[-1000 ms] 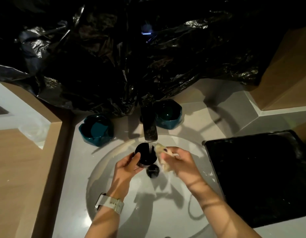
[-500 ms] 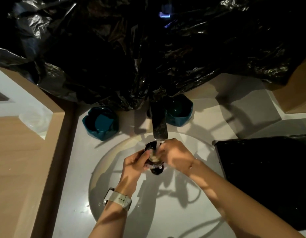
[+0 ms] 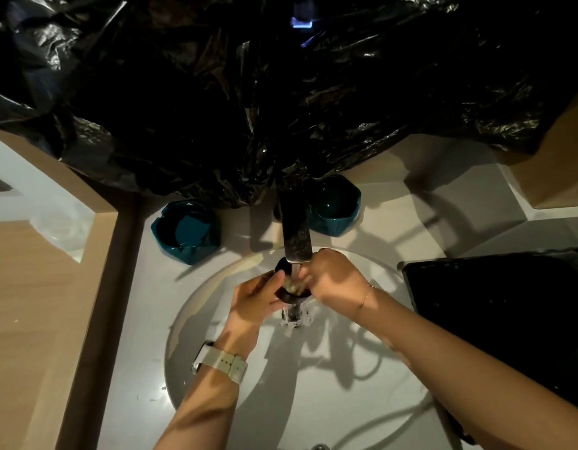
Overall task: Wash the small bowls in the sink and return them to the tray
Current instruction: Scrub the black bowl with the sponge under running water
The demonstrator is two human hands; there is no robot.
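Gripping 1 small dark bowl [image 3: 286, 287] under the tap [image 3: 295, 233], the left hand [image 3: 258, 303] clamps its rim while the right hand [image 3: 334, 277] closes on a sponge [image 3: 292, 285] inside; wet, it looks light, rigid, slippery and breakable, best held by rim and base.

Ahead of you, a crumpled black plastic sheet [image 3: 248, 102] hangs over the wall behind the counter, its lower edge draped just above the dark flat metal faucet spout [image 3: 295, 232]. To your left stands a light wooden cabinet side [image 3: 31, 303], with a clear crinkled plastic bag [image 3: 58, 230] lying on its top. To your right, a pale wooden panel [image 3: 560, 164] rises from the grey countertop [image 3: 469, 203].
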